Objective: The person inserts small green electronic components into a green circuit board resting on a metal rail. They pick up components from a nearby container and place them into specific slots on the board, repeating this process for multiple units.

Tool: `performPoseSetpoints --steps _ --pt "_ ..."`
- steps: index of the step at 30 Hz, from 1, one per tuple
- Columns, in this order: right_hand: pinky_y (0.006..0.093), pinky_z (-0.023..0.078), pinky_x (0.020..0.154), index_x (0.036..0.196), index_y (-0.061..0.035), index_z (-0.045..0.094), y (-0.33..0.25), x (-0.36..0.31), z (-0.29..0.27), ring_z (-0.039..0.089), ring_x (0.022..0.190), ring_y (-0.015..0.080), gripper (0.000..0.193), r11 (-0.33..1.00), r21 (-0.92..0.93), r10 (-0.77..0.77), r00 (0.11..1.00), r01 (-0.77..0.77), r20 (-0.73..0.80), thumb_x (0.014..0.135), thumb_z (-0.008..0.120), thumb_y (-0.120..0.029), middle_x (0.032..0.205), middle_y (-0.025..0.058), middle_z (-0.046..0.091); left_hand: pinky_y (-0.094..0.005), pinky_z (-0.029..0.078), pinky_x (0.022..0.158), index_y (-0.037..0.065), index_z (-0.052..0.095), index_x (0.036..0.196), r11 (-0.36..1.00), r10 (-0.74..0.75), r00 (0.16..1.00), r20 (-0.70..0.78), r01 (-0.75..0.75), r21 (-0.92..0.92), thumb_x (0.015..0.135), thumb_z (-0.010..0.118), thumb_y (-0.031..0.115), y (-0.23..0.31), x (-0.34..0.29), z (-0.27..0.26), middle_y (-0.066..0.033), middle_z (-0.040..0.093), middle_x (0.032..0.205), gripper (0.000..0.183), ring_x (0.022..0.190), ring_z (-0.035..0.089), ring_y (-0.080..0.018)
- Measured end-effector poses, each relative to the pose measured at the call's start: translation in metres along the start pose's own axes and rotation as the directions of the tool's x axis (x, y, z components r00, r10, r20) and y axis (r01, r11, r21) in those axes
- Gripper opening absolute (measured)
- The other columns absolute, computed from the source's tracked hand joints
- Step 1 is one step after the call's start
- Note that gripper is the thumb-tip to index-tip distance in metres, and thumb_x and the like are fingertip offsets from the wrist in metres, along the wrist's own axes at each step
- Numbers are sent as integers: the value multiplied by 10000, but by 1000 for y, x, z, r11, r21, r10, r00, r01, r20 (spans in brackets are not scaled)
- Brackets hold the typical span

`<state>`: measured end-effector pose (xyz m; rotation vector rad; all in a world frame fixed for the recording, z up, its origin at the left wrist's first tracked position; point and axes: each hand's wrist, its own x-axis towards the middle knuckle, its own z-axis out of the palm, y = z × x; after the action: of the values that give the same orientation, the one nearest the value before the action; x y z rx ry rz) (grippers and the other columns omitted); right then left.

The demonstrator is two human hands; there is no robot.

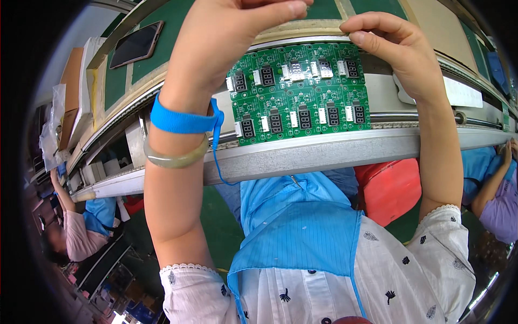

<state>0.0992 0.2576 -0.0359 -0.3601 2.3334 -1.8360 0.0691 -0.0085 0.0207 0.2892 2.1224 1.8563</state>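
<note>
A green circuit-board panel (299,97) lies across the rails of the line in front of me. Several black digit displays and white connectors are mounted on it in two rows. My left hand (253,19) is above the panel's far left part, thumb and fingers drawn together near the top edge of the picture. Part of that hand is cut off, and anything in its fingertips cannot be made out. Beyond the panel's far right corner, my right hand (396,48) has thumb and forefinger brought together in a pinch. Whatever sits between them is too small to name.
A blue wrist strap (181,116) with a cord circles my left wrist, above a bangle (175,156). A phone (137,43) lies on the green surface at far left. A metal rail (318,154) runs along the near side. People sit at both sides.
</note>
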Motion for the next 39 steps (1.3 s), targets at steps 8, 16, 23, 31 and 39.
performPoseSetpoints --steps 8,16,23,31,39 --pt "241 511 926 1168 -26 739 -2 -1 9 659 1016 104 208 997 -49 -68 997 66 -31 969 698 -71 1074 25 730 -236 559 793 -55 743 1096 995 -87 996 24 89 -56 925 757 45 -18 -8 -1 -99 757 964 198 849 689 -126" --pt "250 524 896 1183 -20 730 -10 -3 12 652 1005 95 246 997 -82 -14 1000 12 -20 938 718 -42 1051 35 720 -195 529 701 -49 729 1037 994 -88 994 62 92 -65 928 747 33 -23 -11 -3 -54 731 898 138 771 651 -77" --pt "283 545 837 1144 -29 751 -7 -7 18 664 977 129 238 883 -403 -244 969 240 42 906 732 -33 1011 41 717 -182 447 608 -47 743 979 974 -45 999 -13 47 220 924 743 49 -29 -15 4 14 681 784 111 690 558 -23" --pt "304 526 749 1098 -61 771 -18 -11 27 652 864 178 267 717 -617 -307 941 325 140 840 736 -4 918 64 684 -257 483 605 -55 734 962 932 80 997 -23 -67 357 909 731 70 -29 -21 11 -65 699 752 136 660 590 -90" --pt "332 506 748 1062 -76 774 -26 -13 35 633 861 222 272 571 -742 -326 926 352 189 798 753 -14 856 62 663 -287 500 626 -51 729 951 859 236 972 -2 -208 468 894 723 70 -28 -28 15 -114 704 791 134 678 622 -137"
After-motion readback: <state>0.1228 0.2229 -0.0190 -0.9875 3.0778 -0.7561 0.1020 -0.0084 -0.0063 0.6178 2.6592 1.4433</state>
